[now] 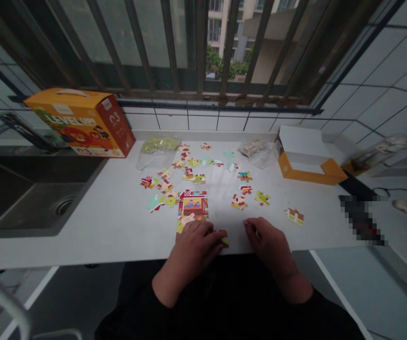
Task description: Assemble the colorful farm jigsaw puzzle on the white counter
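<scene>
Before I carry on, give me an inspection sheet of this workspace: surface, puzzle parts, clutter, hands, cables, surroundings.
Surface: white countertop, level-looking; no spill seen.
Puzzle: partly joined barn picture at the near edge; loose jigsaw pieces scattered beyond and to its right.
Clutter: orange "LEVEL UP!" box, clear bag of green pieces, second clear bag, open orange-and-white box; a pixelated item at far right, unidentifiable.
Hands: left hand over the joined picture's lower part; right hand beside it, fingers curled, contents unclear.
Cables: one thin dark cable, far right.
Surroundings: sink at left, barred window behind, tiled walls.
</scene>
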Demonstrator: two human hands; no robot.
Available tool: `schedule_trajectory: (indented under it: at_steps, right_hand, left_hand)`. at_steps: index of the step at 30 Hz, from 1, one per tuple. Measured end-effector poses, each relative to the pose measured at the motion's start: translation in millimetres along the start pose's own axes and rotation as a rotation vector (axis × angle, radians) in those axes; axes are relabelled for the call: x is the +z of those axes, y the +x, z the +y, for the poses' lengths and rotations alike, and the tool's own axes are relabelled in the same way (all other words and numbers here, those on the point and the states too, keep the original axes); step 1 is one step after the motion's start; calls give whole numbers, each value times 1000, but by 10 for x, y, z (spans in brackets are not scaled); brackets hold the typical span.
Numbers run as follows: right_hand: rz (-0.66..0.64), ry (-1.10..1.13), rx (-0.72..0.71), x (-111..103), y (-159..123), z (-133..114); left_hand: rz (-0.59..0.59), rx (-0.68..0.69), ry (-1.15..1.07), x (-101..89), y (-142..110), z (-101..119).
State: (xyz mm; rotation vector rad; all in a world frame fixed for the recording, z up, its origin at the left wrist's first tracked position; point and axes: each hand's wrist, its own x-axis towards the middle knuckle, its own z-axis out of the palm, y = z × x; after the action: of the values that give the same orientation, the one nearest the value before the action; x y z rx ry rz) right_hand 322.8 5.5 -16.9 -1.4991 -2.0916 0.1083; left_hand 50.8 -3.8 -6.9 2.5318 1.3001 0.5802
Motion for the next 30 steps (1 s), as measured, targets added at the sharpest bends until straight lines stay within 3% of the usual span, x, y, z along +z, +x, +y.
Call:
schedule_trajectory:
  at_steps: [5,15,20,25,30]
  right_hand:
    - [-83,-70,-14,118,52,-77]
    - [-38,-81,-8,115,41,-80]
    - [-46,-82,-17,111,48,-74]
    - [-69,-85,3,100,48,-79]
    - [-85,-87,12,99,44,-91]
  left_hand:
    - [4,-5,13,0,52,18]
    - [41,8,14,62,-22,26]
    - [144,-18,-25,47,-58,-49]
    - [163,-182,88,-266,53,-373]
    - [209,-453,267,-706,302,-1046]
